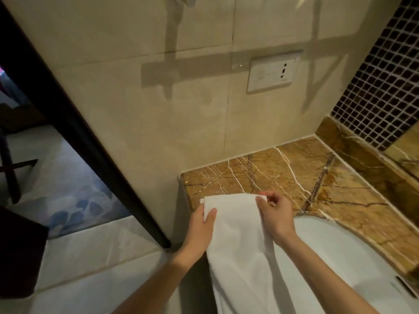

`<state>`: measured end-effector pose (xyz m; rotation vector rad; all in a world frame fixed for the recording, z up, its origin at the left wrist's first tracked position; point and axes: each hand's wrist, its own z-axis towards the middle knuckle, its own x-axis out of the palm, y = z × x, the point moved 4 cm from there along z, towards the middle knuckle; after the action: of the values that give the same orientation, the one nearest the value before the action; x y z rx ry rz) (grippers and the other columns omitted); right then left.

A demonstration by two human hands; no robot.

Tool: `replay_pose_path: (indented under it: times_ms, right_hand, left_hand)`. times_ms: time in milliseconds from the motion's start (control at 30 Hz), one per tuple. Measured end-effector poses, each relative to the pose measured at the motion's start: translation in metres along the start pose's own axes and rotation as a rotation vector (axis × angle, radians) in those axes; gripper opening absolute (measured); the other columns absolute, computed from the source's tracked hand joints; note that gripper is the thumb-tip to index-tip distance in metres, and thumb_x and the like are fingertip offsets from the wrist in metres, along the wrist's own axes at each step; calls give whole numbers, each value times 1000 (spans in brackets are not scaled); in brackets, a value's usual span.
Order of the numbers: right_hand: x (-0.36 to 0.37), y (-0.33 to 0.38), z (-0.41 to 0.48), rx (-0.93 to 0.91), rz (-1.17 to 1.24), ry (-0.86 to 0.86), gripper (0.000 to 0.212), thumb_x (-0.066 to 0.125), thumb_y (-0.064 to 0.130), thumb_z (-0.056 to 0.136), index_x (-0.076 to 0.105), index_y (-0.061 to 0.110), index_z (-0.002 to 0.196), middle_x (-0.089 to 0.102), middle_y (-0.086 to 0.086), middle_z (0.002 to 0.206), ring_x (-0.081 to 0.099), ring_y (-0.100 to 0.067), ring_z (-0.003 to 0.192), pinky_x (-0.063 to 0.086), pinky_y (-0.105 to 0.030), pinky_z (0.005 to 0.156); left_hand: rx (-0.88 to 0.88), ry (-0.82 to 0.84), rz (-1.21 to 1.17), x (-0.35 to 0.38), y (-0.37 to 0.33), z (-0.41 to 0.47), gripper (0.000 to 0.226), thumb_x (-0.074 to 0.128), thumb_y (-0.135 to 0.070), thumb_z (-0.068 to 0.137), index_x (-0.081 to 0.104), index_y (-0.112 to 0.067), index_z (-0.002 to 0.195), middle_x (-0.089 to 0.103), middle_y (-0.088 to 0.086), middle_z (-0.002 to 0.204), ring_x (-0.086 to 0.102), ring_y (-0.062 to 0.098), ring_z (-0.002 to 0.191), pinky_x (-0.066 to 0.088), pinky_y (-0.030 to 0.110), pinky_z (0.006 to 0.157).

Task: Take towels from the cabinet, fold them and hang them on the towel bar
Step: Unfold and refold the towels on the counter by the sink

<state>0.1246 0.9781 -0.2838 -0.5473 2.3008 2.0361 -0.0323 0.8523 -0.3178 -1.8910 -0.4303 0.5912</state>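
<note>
Brown veined marble counter (294, 177) fills the 3 to 4 o'clock sector, with a white basin (335, 257) set into it at 5 o'clock. The beige tiled wall (136, 98) behind carries a white outlet (274, 72) at 1 o'clock and a bar-shaped shadow to the outlet's 9 o'clock. Dark mosaic wall (385, 75) at 2 o'clock. A black door frame (68, 109) runs diagonally from 10 down to 7 o'clock; pale floor (90, 257) below it. Nothing lies between hands and counter. The white towel (235, 234) sits at 6 o'clock, its top edge over the counter's near corner; contact with the marble cannot be told. Left hand (199, 227) has its grip on the top left corner, thumb across the front. Right hand (274, 214) pinches the top right corner, fingers curled. From both grips the towel hangs toward 6 o'clock as a long narrow band, plain, softly creased, and runs out of frame.
</note>
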Motion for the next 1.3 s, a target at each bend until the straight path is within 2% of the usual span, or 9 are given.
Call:
replay_pose_path:
  times_ms: [133, 200, 433, 667, 800, 900, 1000, 1067, 1300]
  right_hand:
    - [-1, -13, 14, -53, -64, -44, 9, 60, 3, 86, 67, 9, 87, 65, 0, 74, 55, -9, 63, 44, -12, 55]
    - [4, -22, 21, -37, -83, -38, 8, 60, 5, 86, 66, 10, 85, 65, -1, 72, 55, -7, 61, 44, -14, 54]
    - [31, -41, 35, -74, -152, -44, 18, 50, 9, 91, 56, 20, 78, 59, -1, 67, 51, -14, 60, 43, -31, 56]
    - [47, -54, 49, -123, -403, 18, 18, 48, 13, 96, 55, 21, 83, 60, 3, 80, 54, -18, 76, 37, -31, 61]
    - [50, -51, 43, -168, -544, 63, 9, 47, 15, 98, 54, 19, 100, 55, -3, 105, 47, -17, 86, 30, -29, 71]
    - [51, -46, 28, -208, -668, 82, 29, 46, 23, 98, 47, 15, 125, 42, -7, 127, 49, -20, 90, 38, -31, 74]
    - [54, -45, 16, -374, -871, 113, 35, 46, 26, 93, 50, 16, 127, 40, -13, 141, 42, -30, 126, 38, -42, 98]
    - [56, -52, 10, -458, -1050, 187, 40, 40, 31, 93, 53, 14, 127, 45, -14, 142, 37, -33, 135, 26, -47, 107]
    - [59, -74, 13, -429, -1265, 323, 58, 29, 39, 97, 50, 5, 138, 46, -12, 147, 36, -37, 139, 13, -52, 109]
  left_hand:
    - [-45, 8, 151, 17, 20, 19, 63, 44, -55, 92, 42, -14, 140, 50, 1, 141, 47, 19, 129, 36, 45, 111]
    - [-66, -1, 207, 20, 21, 25, 63, 41, -50, 95, 36, -14, 145, 41, -4, 144, 38, 17, 135, 28, 37, 115]
    - [-77, -155, 229, 20, 33, 46, 39, 45, -30, 99, 53, -9, 131, 59, 4, 128, 53, 21, 120, 41, 38, 106]
    - [-68, -279, 69, 16, 43, 49, 15, 58, -17, 94, 61, -8, 83, 59, 4, 71, 53, 16, 69, 41, 25, 62]
    - [-53, -307, 98, 22, 40, 40, 37, 58, -19, 93, 52, -7, 128, 61, 6, 119, 57, 17, 109, 45, 24, 91]
    - [146, -314, 230, 23, 26, 28, 53, 58, -8, 92, 38, -3, 140, 44, 8, 134, 44, 11, 119, 31, 4, 98]
    - [493, -335, 654, 27, 17, 20, 44, 49, -17, 88, 53, -1, 128, 47, 20, 134, 44, 27, 121, 40, 37, 103]
    - [554, -216, 908, 34, 22, 24, 45, 40, -29, 93, 58, -5, 126, 47, 21, 140, 41, 36, 131, 31, 50, 107]
    - [413, 65, 1206, 30, 50, 36, 68, 7, -45, 100, 45, -7, 141, 35, 14, 151, 33, 38, 138, 19, 51, 115]
